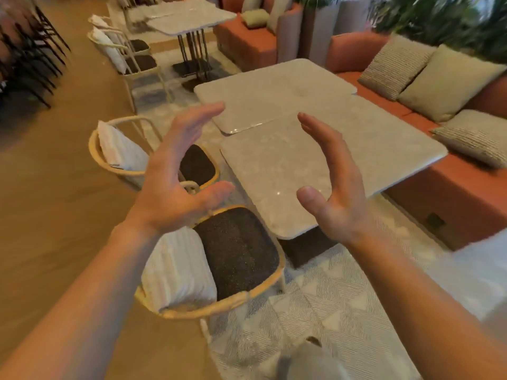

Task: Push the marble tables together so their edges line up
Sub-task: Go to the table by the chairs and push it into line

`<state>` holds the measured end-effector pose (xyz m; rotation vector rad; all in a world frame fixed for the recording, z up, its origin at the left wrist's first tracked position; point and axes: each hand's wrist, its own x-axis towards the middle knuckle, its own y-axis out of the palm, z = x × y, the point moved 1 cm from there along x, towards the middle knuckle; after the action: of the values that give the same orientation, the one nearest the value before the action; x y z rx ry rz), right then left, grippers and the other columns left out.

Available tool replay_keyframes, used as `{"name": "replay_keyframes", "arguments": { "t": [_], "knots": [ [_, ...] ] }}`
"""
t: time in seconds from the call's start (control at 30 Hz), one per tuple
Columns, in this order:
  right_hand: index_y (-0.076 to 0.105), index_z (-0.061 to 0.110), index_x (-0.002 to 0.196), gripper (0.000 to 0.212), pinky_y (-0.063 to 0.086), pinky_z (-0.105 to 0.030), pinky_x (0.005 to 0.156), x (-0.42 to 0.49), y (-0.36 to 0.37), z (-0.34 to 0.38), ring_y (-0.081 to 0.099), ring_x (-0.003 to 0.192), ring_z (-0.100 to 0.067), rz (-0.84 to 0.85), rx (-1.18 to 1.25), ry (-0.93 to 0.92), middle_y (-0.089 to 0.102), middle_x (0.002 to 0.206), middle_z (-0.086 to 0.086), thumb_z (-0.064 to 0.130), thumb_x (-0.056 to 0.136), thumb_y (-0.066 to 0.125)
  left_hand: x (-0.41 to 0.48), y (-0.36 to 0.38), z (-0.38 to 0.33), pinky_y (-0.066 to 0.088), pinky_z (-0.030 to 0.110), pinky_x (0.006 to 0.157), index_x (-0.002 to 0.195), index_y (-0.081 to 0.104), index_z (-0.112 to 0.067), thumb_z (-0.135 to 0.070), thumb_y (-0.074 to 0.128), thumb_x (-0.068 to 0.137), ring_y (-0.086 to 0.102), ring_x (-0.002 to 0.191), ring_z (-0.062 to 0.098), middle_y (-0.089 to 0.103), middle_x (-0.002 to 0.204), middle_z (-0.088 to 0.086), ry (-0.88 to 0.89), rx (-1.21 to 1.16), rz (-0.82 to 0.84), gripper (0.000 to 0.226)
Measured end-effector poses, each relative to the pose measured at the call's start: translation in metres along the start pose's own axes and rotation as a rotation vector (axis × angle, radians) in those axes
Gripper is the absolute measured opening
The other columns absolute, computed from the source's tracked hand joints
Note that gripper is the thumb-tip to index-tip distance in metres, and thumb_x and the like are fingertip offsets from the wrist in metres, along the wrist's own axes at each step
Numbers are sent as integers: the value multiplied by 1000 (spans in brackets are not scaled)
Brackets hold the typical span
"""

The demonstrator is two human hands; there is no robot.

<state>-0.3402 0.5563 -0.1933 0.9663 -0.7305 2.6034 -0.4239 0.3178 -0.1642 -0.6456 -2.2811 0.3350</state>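
Tables of marble, 2 of them, stand just ahead of the raised hands. The near table (356, 149) lies behind and below the right hand (337, 193), and the far table (274, 86) begins past the fingertips of both hands. The 2 tops touch along 1 seam, but their edges are not in line: the far table reaches more toward the left hand (175, 182), while the near table reaches further to the right of the right hand. Both hands are held up in the air with palms facing each other, fingers almost straight, thumbs spread wide, and they hold nothing. Below the left hand stands a chair (238, 248) with a dark seat, and a second chair (197, 165) shows behind its palm. To the right of the right hand an orange sofa (452, 196) with cushions (450, 80) runs along the tables. A patterned rug (329, 311) lies below both forearms.
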Motion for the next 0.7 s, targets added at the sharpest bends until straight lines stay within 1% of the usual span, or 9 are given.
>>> {"name": "replay_keyframes", "arguments": {
  "t": [0.13,0.27,0.37,0.43,0.5,0.6,0.7],
  "knots": [
    [41,-4,156,107,38,-39,125,-6,14,19,46,153,-21,-114,-92,32,48,160,-11,83,95,46,19,-23,17,31,60,129,151,45,-53,-78,70,87,40,159,25,47,166,1,85,-69,89,72],
    [42,-4,155,106,38,-37,124,-1,46,13,46,152,-21,-188,-117,74,49,159,-11,83,95,46,25,-42,44,34,55,129,151,45,-54,-78,69,88,42,158,24,48,165,-4,116,-77,145,71],
    [42,-2,155,105,40,-43,124,14,83,4,47,151,-23,-234,-108,104,49,158,-12,84,94,45,29,-66,64,34,53,129,151,46,-53,-79,69,87,42,158,23,49,165,-3,85,-92,189,73],
    [43,-2,155,108,40,-47,125,25,108,3,47,151,-25,-244,-100,150,49,159,-13,86,93,46,36,-86,75,34,55,129,152,45,-52,-78,69,88,42,158,22,49,165,-7,90,-77,233,73],
    [42,-2,156,110,40,-48,125,32,129,2,47,152,-25,-256,-107,185,49,160,-13,87,92,46,43,-105,87,34,57,128,152,45,-51,-78,69,88,43,158,22,50,164,-10,112,-66,254,73],
    [43,5,158,105,40,-44,125,35,150,2,46,153,-20,-299,-113,218,49,161,-8,87,92,46,57,-125,108,34,59,128,152,45,-51,-77,68,89,43,158,22,50,163,-10,140,-87,285,72],
    [42,11,157,101,40,-42,125,38,166,1,47,152,-18,-340,-137,268,49,160,-4,87,92,46,69,-130,134,34,60,127,154,45,-46,-76,69,90,43,158,23,50,164,-5,174,-128,336,74]
  ]
}}
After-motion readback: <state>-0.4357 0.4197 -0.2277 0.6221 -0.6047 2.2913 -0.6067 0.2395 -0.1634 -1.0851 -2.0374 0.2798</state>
